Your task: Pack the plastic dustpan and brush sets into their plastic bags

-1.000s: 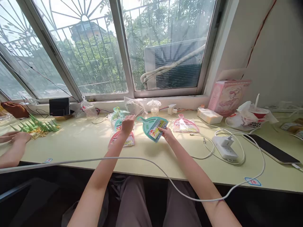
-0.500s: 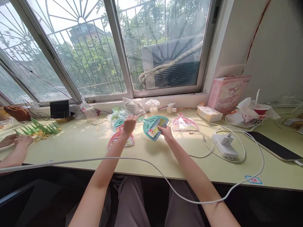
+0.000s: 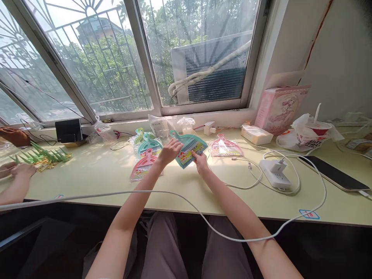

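Note:
A teal dustpan and brush set (image 3: 190,149) with a printed card is held above the table by my right hand (image 3: 200,161), whose fingers pinch its lower right side. At its left edge is my left hand (image 3: 171,151), fingers stretched and spread, touching or very near the clear wrap. Left of my hands lie a wrapped pink set (image 3: 142,167), a teal set (image 3: 147,145) and a green set (image 3: 140,135), overlapping one behind another. Another wrapped pink set (image 3: 225,147) rests to the right.
A power strip (image 3: 274,175) with looping white cables and a phone (image 3: 334,173) are on the right. A white cable (image 3: 168,193) crosses in front of my forearms. Another person's hands (image 3: 21,170) are at far left beside green plant-like pieces (image 3: 49,155).
My left hand has moved right and its fingers have spread beside the teal set. The teal set has tilted, and the view has shifted slightly.

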The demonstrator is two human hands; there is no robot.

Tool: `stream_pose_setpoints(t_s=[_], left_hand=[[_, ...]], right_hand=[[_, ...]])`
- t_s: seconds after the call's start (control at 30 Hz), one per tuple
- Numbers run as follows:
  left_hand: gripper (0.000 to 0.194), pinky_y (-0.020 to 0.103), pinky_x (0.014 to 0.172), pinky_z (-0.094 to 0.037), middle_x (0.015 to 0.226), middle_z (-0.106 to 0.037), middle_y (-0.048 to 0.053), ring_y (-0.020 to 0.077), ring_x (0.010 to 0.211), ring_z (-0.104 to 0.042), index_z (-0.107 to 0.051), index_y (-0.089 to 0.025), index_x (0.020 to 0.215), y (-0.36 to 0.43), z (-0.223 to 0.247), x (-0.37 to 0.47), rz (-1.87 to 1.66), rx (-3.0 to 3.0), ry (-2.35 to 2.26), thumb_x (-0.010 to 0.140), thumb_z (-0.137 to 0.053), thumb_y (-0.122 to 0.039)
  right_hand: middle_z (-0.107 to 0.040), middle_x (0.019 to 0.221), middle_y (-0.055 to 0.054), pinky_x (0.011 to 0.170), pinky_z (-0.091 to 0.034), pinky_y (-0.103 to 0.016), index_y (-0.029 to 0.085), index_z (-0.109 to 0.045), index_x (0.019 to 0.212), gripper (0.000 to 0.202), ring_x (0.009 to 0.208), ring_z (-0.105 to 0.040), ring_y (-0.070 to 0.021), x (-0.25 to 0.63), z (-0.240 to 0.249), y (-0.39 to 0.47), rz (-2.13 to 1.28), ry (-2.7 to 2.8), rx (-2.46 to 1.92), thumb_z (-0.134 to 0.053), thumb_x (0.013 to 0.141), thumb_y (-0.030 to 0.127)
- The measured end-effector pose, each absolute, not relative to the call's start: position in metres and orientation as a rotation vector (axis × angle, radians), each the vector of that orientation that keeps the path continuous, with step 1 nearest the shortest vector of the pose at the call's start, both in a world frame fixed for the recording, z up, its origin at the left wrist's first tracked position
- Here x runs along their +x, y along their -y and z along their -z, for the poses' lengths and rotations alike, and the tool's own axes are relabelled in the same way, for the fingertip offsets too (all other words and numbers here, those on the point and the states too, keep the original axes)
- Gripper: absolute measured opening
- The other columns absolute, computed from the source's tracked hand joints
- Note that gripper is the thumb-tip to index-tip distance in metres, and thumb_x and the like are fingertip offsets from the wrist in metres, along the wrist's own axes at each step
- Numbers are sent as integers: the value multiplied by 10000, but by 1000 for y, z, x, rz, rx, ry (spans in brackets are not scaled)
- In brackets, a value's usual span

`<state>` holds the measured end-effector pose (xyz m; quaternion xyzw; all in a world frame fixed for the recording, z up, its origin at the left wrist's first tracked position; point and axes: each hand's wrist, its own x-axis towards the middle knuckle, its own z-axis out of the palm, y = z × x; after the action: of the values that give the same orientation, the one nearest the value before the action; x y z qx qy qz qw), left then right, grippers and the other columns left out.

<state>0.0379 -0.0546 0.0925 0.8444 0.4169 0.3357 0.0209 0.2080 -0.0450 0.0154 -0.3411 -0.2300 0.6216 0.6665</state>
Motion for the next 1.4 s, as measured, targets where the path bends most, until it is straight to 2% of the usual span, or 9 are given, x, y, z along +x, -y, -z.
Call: stream_pose_setpoints(t_s=[0.1, 0.2, 0.3, 0.4, 0.6, 0.83, 1.1, 1.3, 1.4], left_hand=[[512, 586, 1236, -171, 1428, -571, 116, 342, 1480, -338, -625, -278, 1309, 60, -83, 39, -1379, 2409, -1422, 820, -720, -400], [698, 565, 1220, -226, 1556, -420, 145, 314, 1531, -234, -382, -250, 1514, 49, -74, 40, -1790, 1770, -1653, 912, -548, -562], [739, 538, 1139, -379, 1469, -516, 177, 316, 1437, -422, -344, -191, 1527, 30, -69, 51, -1605, 1296, -1335, 963, -294, -666], [779, 520, 1068, -461, 1272, -672, 162, 334, 1286, -576, -495, -165, 1418, 17, -63, 73, -1356, 1167, -881, 902, -386, -739], [731, 462, 1061, -477, 1226, -708, 114, 312, 1200, -637, -594, -194, 1280, 28, -39, 101, -1236, 1205, -673, 639, -881, -396], [732, 466, 1039, -469, 1330, -650, 131, 322, 1267, -590, -582, -231, 1310, 30, -41, 91, -1216, 1216, -698, 764, -674, -710], [781, 463, 1076, -448, 1259, -667, 87, 293, 1244, -586, -503, -229, 1330, 30, -29, 102, -1490, 1270, -727, 677, -856, -474], [883, 538, 1094, -423, 1332, -629, 138, 360, 1291, -543, -501, -211, 1322, 38, -15, 117, -1379, 1321, -676, 573, -934, -384], [788, 564, 1072, -436, 1373, -613, 151, 382, 1315, -527, -538, -218, 1315, 43, -20, 118, -1222, 1290, -662, 646, -895, -433]], right_hand=[[-768, 974, -36, 819, -620, -306, 193, -669, 880, 292, 948, -725, -194, 213, -13, 41, -1390, 509, -716, -847, 651, 166], [-764, 1038, -45, 858, -615, -308, 197, -676, 910, 319, 1018, -713, -203, 217, -11, 38, -1402, 524, -649, -852, 644, 207], [-762, 1055, -54, 883, -610, -326, 194, -676, 921, 353, 1053, -703, -217, 219, -11, 37, -1405, 593, -605, -865, 627, 245], [-762, 1041, -50, 886, -608, -338, 200, -663, 916, 358, 1066, -700, -221, 223, -13, 33, -1345, 606, -637, -864, 627, 263], [-762, 1040, -47, 858, -612, -309, 215, -646, 936, 325, 1081, -698, -217, 234, -18, 25, -1212, 493, -675, -820, 666, 261], [-750, 1089, -29, 861, -601, -270, 224, -637, 949, 265, 1075, -691, -177, 246, -18, 24, -1232, 413, -652, -761, 715, 211], [-758, 1012, -32, 840, -614, -305, 211, -661, 939, 230, 1032, -701, -197, 237, -16, 27, -1245, 470, -673, -751, 730, 240], [-755, 1013, -12, 854, -623, -319, 224, -671, 938, 204, 998, -711, -185, 246, -16, 21, -1200, 386, -652, -735, 744, 217], [-756, 1006, -6, 891, -619, -334, 233, -672, 941, 212, 1014, -711, -186, 250, -16, 19, -1179, 391, -639, -741, 742, 210]])
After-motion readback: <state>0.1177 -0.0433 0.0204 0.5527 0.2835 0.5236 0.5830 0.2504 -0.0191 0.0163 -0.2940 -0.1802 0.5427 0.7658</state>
